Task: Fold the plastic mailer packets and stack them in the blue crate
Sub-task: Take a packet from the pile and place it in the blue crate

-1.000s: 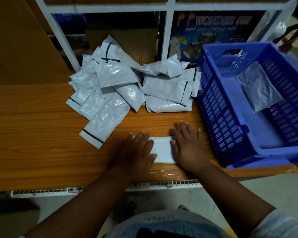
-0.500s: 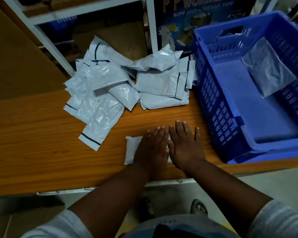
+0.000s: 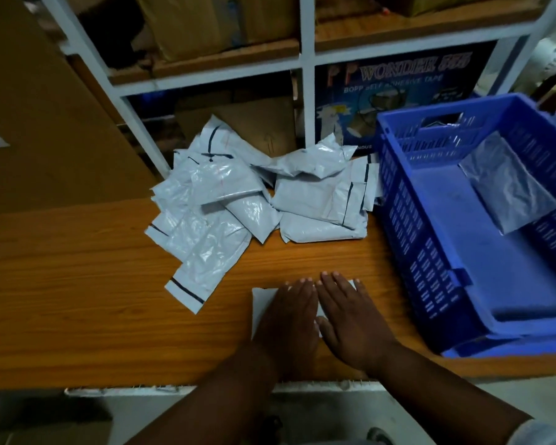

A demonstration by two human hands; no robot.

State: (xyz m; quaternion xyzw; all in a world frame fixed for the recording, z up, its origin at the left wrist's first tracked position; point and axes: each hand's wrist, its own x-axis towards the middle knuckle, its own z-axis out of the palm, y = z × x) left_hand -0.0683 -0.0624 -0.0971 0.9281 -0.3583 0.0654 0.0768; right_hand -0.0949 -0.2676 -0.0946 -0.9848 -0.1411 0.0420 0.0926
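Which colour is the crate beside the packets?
Blue crate, seen best in the head view.

Glossy grey plastic mailers [image 3: 238, 200] are catching the light, crinkled and shiny, on a bench [image 3: 77, 284] showing smooth, faintly sheened wood-grain laminate. The blue crate [image 3: 430, 252] is looking like hard moulded plastic with slotted walls. Behind, matt brown cardboard boxes [image 3: 206, 24] are sitting on a white-painted shelf frame [image 3: 307, 91].

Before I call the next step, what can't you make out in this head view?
- Packet under the left hand and right hand: mostly covered, fold state unclear.
- Pile of mailer packets: overlapping, uncountable.
- Blue crate: right side cut off by the frame edge.
- Packet in the crate: dim, possibly several.
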